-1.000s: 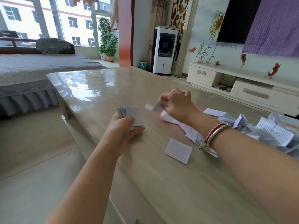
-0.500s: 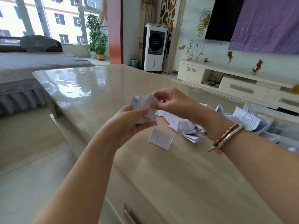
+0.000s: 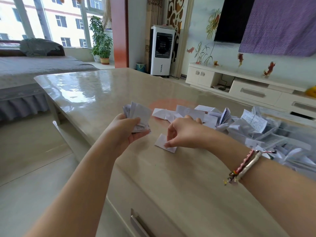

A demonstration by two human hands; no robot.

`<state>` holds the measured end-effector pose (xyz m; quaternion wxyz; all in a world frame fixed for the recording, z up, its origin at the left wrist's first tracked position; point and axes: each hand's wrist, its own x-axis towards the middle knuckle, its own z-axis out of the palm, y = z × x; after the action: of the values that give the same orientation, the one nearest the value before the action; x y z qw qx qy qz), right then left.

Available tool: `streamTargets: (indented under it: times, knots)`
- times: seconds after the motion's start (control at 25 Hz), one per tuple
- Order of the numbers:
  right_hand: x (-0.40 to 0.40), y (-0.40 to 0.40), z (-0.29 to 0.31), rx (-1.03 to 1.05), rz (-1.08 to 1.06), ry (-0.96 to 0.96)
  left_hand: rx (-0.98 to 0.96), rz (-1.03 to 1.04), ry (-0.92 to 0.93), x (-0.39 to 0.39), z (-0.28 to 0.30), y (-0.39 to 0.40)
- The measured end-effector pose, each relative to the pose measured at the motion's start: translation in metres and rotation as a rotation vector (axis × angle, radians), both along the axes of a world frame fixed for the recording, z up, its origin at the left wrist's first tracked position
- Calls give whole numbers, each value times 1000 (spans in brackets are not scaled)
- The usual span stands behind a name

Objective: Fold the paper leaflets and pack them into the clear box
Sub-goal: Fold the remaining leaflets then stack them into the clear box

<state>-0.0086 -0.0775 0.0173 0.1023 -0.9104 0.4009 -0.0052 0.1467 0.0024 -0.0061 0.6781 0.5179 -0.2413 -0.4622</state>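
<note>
My left hand (image 3: 127,130) grips a small stack of folded white leaflets (image 3: 138,114), held upright above the table. A single folded leaflet (image 3: 161,140) lies flat on the table, and my right hand (image 3: 183,134) reaches down onto it, thumb and fingertips touching its near edge. A loose pile of unfolded and half-folded leaflets (image 3: 186,113) lies just behind my right hand. At the far right a clear box (image 3: 277,134) holds several leaflets; its edges are hard to make out.
The glossy beige table (image 3: 95,93) has its left edge close to my left arm, and a drawer handle (image 3: 136,223) shows at the near side. Beyond the table stand a white air cooler (image 3: 161,50) and a low TV cabinet (image 3: 253,89).
My right hand has left the stack in my left hand and come down onto the single folded leaflet on the table. My left hand still holds the stack.
</note>
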Motion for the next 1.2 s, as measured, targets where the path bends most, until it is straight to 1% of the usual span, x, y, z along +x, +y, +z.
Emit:
streamTargets:
  times: [0.12, 0.2, 0.4, 0.44, 0.48, 0.6, 0.64, 0.72, 0.8, 0.96, 1.04, 1.12, 1.2]
  knots:
    - [-3, 1, -1, -6, -58, 13, 6, 3, -25, 1, -3, 3]
    - [-4, 2, -1, 47, -84, 9, 8, -8, -55, 1, -3, 5]
    - [-4, 4, 0, 128, -108, -159, 21, -10, -126, -7, -6, 9]
    - [-7, 5, 2, 149, -128, -226, 20, -1, -134, -8, -7, 9]
    - [-11, 6, 3, 187, -157, -343, 14, 6, -138, -10, -7, 9]
    - [-21, 13, 7, 443, -268, -860, -37, 9, -142, -22, -5, 10]
    - [-20, 18, 5, 515, -296, -976, -59, 0, -139, -27, -3, 11]
    - [-17, 23, -5, 568, -385, -1092, -99, -50, -131, -41, 0, 13]
    - [-16, 25, -14, 572, -443, -1124, -127, -106, -120, -53, 3, 16]
    - [-25, 32, -18, 533, -391, -1129, -121, -135, -140, -59, 2, 14]
    - [-26, 36, -20, 487, -342, -1124, -111, -124, -263, -62, -2, 11]
    - [-26, 38, -20, 479, -322, -1167, -123, -107, -377, -64, -5, 10]
    - [-28, 37, -23, 556, -320, -1247, -135, -102, -447, -64, -8, 9]
